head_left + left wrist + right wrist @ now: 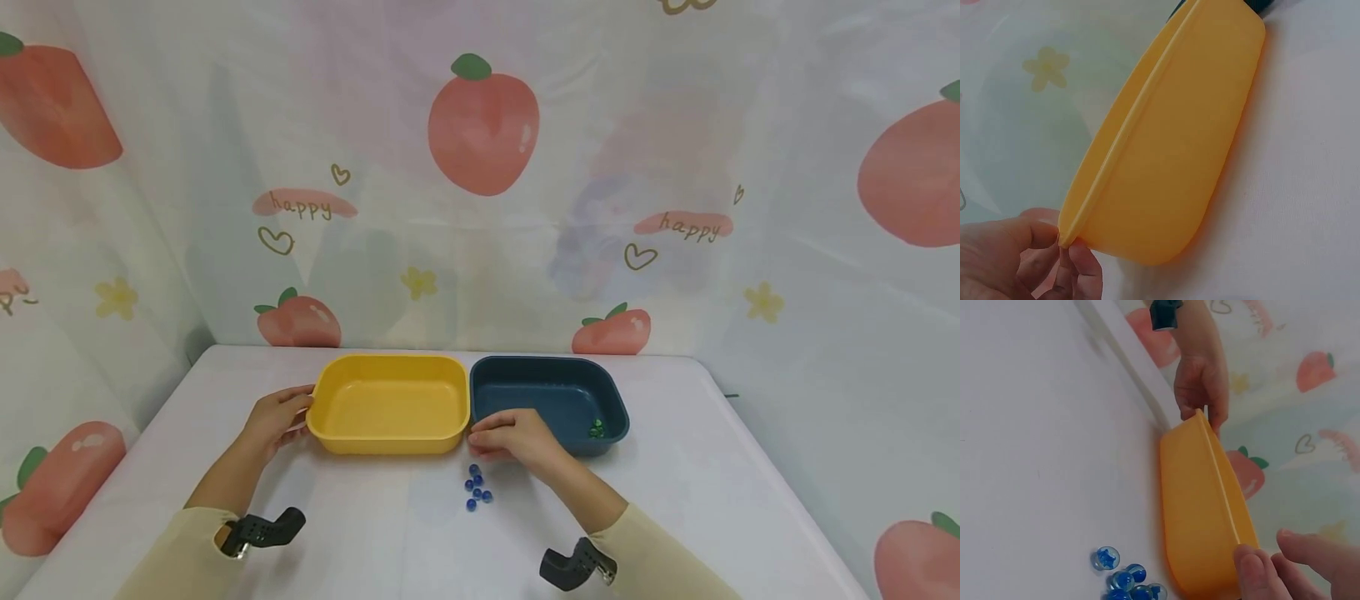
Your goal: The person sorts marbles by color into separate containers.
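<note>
Pinching the yellow basin (387, 447) at opposite ends with left hand (273, 421) and right hand (519, 435), probably to balance it near the far edge of the tabletop (352, 533).

On the bench (360, 542), just right of the left tub (387, 446), stands the right tub (547, 373), with small pieces (596, 428) inside; marbles (477, 493) lie before the left tub's right corner.

A yellow tub (382, 446) with round corners sits the right way up on the table (360, 517), close to the far edge. The left hand (272, 421) pinches its rim at the left end. The right hand (519, 435) seems to touch its near right corner.
</note>
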`<state>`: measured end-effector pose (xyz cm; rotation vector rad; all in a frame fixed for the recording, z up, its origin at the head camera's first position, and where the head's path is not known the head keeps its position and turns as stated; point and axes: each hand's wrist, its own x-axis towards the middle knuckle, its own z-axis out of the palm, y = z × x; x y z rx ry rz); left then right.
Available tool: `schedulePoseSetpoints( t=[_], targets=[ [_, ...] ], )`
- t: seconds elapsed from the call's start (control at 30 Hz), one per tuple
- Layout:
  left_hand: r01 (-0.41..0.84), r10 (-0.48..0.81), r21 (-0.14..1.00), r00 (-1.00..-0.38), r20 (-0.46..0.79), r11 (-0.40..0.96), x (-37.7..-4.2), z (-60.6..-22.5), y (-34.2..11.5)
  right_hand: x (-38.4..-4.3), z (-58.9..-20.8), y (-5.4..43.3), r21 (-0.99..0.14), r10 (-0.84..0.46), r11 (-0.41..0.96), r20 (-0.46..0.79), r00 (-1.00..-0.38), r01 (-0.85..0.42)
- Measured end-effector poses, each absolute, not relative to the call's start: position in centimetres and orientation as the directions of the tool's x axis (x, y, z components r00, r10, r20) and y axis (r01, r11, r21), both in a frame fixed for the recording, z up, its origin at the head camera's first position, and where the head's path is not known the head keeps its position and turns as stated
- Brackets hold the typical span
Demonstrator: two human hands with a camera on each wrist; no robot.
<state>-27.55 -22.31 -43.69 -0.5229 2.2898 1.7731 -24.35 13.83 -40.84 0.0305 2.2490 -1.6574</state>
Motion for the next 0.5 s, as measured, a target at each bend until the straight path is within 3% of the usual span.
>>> schedulePoseSetpoints(
  t=[0.5],
  targets=[
    [-0.405,-0.132,0.898,-0.913,-0.386,0.171,-26.9,-43.7,-22.6,-21.6,-42.3,16.3,-0.919,-0.188,0.328,-0.291,-0.938,0.219]
  ],
)
